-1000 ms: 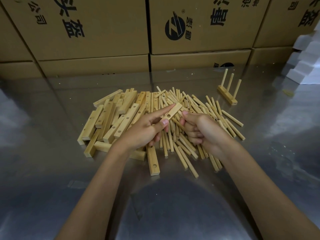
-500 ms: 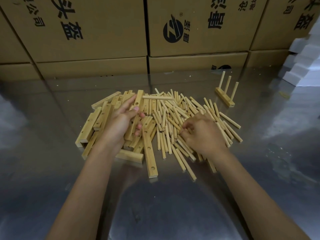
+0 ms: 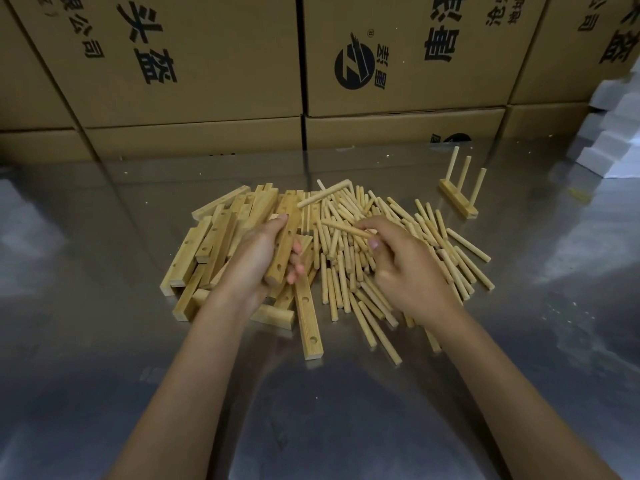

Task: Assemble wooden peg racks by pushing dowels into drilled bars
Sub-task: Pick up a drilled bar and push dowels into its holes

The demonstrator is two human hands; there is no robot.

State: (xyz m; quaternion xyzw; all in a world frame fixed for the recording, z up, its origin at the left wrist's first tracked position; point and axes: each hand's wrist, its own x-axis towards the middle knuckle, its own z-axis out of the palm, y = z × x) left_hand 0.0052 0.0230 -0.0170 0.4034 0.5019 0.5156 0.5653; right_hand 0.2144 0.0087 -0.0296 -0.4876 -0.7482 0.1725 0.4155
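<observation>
Left hand [image 3: 258, 259] grips one drilled bar [image 3: 284, 242], fingers curled round it, lifted off the bar pile [image 3: 221, 244] with its long axis running roughly 12 to 6; holes visible on the upper face. Right hand [image 3: 407, 268] pinches a single dowel [image 3: 346, 229] between thumb and fingertips, dowel pointing toward 10 o'clock, its free end just beside the held bar but not touching it. Loose dowel pile [image 3: 398, 251] sits under and around the right hand, spreading out to 3 o'clock. Bar pile lies at 9 o'clock of the dowels, the two heaps touching in the middle. One loose bar [image 3: 309, 318] sticks out of the heap toward 6 o'clock. Finished rack [image 3: 459, 194] with three upright pegs stands at 2 o'clock, well apart from the piles. All on the steel bench [image 3: 104, 341]; cardboard cartons [image 3: 207, 64] stacked along the 12 o'clock edge, white foam blocks [image 3: 620, 140] at far 2 o'clock.
</observation>
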